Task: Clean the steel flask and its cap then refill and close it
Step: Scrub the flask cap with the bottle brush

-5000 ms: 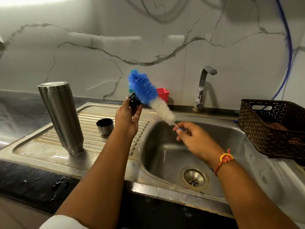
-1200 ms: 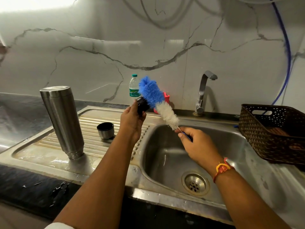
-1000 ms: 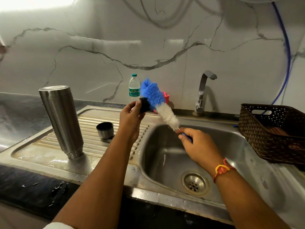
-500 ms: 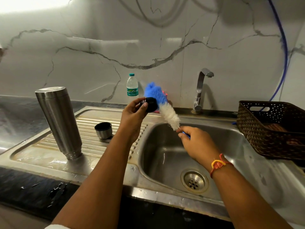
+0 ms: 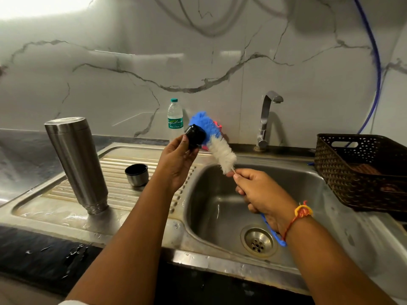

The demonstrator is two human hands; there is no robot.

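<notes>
The steel flask (image 5: 76, 161) stands upside down on the drainboard at the left. A small steel cup-lid (image 5: 136, 174) with a dark inside sits on the ribbed drainboard beside it. My left hand (image 5: 177, 160) holds a black stopper cap (image 5: 195, 136) up above the sink's left rim. My right hand (image 5: 261, 191) grips the blue handle of a bottle brush (image 5: 217, 144). The brush's blue and white bristles lie against the black cap.
The sink basin (image 5: 220, 216) with its drain (image 5: 257, 242) lies below my right hand. A tap (image 5: 265, 119) stands at the back. A plastic water bottle (image 5: 175, 119) stands by the wall. A brown basket (image 5: 361, 170) sits at the right. The drainboard (image 5: 55, 208) is wet.
The brush has tilted and slid lower along the black cap, and my left hand has turned the cap so that its side faces me. The flask and the cup-lid stay put.
</notes>
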